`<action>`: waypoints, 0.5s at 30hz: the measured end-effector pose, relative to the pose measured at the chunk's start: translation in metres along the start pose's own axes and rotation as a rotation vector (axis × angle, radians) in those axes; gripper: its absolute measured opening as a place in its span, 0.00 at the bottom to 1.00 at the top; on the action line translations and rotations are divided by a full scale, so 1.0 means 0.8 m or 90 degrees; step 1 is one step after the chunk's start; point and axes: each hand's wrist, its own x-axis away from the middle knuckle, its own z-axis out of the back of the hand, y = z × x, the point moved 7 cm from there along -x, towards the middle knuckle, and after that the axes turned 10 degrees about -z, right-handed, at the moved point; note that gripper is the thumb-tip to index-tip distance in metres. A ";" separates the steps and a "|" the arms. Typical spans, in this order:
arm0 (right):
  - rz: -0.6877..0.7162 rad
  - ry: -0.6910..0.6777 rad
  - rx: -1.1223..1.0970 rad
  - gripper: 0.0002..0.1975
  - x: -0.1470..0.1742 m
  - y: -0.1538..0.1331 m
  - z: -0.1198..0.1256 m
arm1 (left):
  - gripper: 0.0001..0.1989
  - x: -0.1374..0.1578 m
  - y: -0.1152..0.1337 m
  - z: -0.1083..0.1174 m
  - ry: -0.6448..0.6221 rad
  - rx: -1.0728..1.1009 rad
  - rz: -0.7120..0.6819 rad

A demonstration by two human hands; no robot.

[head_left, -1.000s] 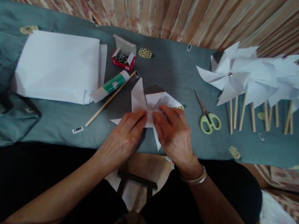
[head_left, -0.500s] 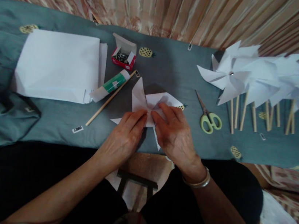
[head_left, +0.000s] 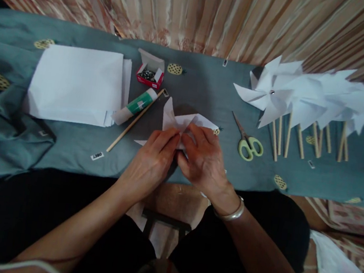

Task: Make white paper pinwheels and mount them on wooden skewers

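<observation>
Head view: left hand [head_left: 152,159] and right hand [head_left: 205,159], nearly closed, pinch the white paper pinwheel [head_left: 186,120] near its center.

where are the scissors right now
In the head view, right of centre: the scissors lie on the cloth between the right hand and the pinwheels.

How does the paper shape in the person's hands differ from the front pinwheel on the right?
The paper shape is under the left hand and right hand; the front pinwheel is untouched.
The front pinwheel shows a shiny pin at its centre; fingers largely cover the paper shape's middle.
Wooden sticks show below the front pinwheel; none shows fixed to the paper shape.
Both are white with pointed parts.
</observation>
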 end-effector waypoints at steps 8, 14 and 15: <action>-0.009 0.041 -0.025 0.11 -0.002 -0.001 -0.004 | 0.20 -0.007 -0.003 0.040 0.067 -0.016 0.015; -0.014 0.077 -0.074 0.11 -0.004 0.007 0.001 | 0.23 0.031 -0.048 0.060 0.231 0.247 0.274; -0.019 0.082 -0.087 0.11 -0.004 0.009 0.001 | 0.23 0.040 -0.054 0.050 0.259 0.378 0.354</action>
